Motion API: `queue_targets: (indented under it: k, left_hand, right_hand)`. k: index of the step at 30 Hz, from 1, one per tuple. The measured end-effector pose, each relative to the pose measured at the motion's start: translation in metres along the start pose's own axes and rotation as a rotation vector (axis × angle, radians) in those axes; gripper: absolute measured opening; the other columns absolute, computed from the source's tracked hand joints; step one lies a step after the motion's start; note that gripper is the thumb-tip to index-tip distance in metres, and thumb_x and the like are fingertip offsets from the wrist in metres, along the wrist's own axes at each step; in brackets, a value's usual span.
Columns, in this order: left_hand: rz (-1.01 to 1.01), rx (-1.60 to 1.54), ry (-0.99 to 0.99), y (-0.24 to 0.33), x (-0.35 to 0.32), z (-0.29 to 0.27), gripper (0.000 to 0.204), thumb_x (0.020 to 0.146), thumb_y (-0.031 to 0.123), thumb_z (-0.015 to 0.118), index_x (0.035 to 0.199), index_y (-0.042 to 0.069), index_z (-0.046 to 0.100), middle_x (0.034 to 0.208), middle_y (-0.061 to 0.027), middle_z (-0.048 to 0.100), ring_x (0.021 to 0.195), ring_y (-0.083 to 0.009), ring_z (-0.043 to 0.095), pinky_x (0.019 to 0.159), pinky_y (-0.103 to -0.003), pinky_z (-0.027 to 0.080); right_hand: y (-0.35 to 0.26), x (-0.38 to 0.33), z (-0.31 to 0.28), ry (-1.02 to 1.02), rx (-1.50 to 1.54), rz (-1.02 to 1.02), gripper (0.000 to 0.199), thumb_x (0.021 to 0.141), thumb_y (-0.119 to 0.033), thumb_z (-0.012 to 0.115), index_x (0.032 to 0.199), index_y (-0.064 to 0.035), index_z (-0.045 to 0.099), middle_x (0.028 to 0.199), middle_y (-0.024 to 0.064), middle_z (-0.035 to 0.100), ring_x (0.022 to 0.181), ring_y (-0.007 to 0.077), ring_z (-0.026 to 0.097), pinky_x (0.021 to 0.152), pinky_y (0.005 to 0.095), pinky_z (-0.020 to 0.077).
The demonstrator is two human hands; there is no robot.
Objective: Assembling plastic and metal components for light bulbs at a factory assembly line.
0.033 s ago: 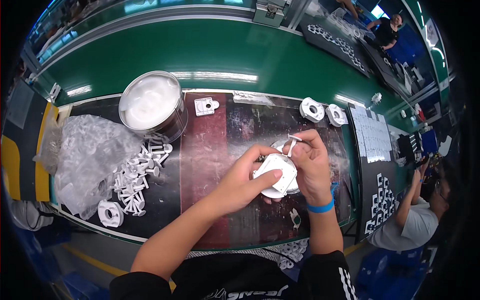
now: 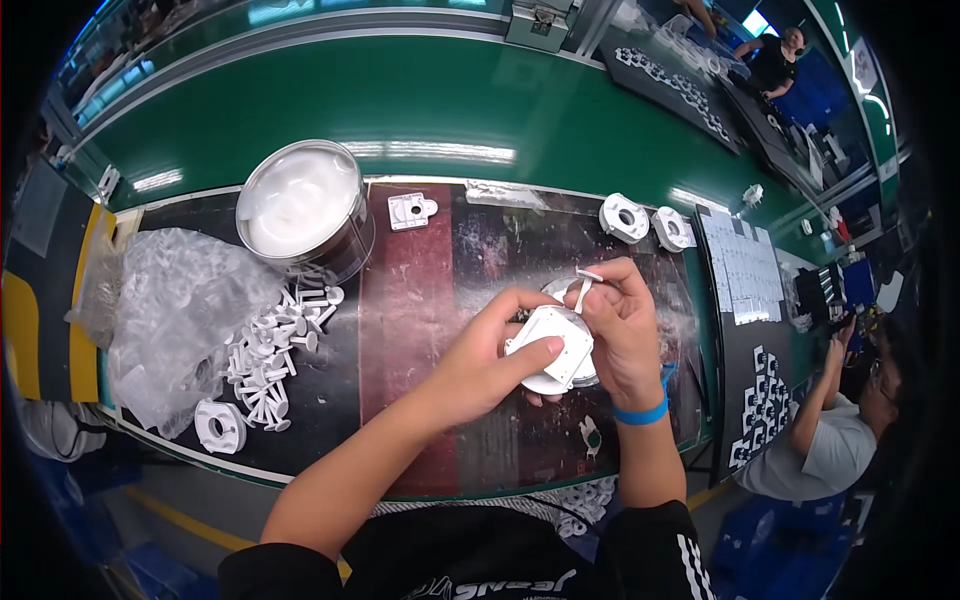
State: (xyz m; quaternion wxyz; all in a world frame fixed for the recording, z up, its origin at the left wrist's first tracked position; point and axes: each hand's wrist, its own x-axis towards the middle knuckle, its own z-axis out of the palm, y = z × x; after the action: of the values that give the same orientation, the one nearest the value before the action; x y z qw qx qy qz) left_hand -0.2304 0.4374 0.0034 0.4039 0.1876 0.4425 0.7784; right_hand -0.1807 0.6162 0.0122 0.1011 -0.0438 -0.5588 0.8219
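Two hands meet over one white plastic housing (image 2: 552,345), held just above the dark mat (image 2: 410,330) at mid-counter. Left hand (image 2: 490,355) closes around its near edge, thumb on top. Right hand (image 2: 620,330) supports the far side and pinches a small white pin (image 2: 583,285) upright between its fingertips. Risk, as judged: the pin may slip from so light a pinch and drop among the loose white pins (image 2: 275,345) beside the clear bag (image 2: 170,310); grease from the open tin (image 2: 300,205) would worsen grip. Green counter (image 2: 450,100) runs beyond; a seated person (image 2: 835,430) works to the right.
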Motion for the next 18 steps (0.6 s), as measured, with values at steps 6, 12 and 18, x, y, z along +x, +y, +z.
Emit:
queue_targets:
  k: [6, 12, 18]
  left_hand:
    - [-0.04, -0.043, 0.003, 0.002, 0.002, -0.004, 0.039, 0.095, 0.018, 0.061, 0.125, 0.002, 0.041, 0.095, -0.0132, 0.065, 0.074, -0.0176, 0.068, 0.057, -0.026, 0.054]
    - [-0.108, -0.099, -0.004, 0.005, 0.002, -0.004, 0.037, 0.096, 0.021, 0.059, 0.124, 0.003, 0.043, 0.093, -0.0141, 0.066, 0.07, -0.0193, 0.069, 0.055, -0.027, 0.054]
    - [-0.125, -0.153, -0.036, -0.001, 0.004, -0.006, 0.037, 0.097, 0.023, 0.059, 0.124, 0.004, 0.044, 0.092, -0.0141, 0.067, 0.069, -0.0195, 0.069, 0.054, -0.026, 0.054]
  right_hand:
    - [0.002, 0.002, 0.001, -0.003, 0.007, 0.012, 0.025, 0.089, -0.006, 0.068, 0.108, -0.0014, 0.053, 0.094, 0.0155, 0.07, 0.088, 0.0167, 0.068, 0.079, 0.0285, 0.0548]
    - [0.002, 0.001, 0.003, -0.01, -0.144, -0.143, 0.025, 0.088, -0.003, 0.069, 0.108, -0.0011, 0.053, 0.095, 0.0151, 0.068, 0.089, 0.0184, 0.068, 0.079, 0.0299, 0.0557]
    - [-0.002, 0.001, -0.009, -0.087, -0.475, -0.428, 0.025, 0.086, -0.003, 0.071, 0.105, -0.004, 0.055, 0.093, 0.011, 0.065, 0.086, 0.0173, 0.066, 0.077, 0.0287, 0.0548]
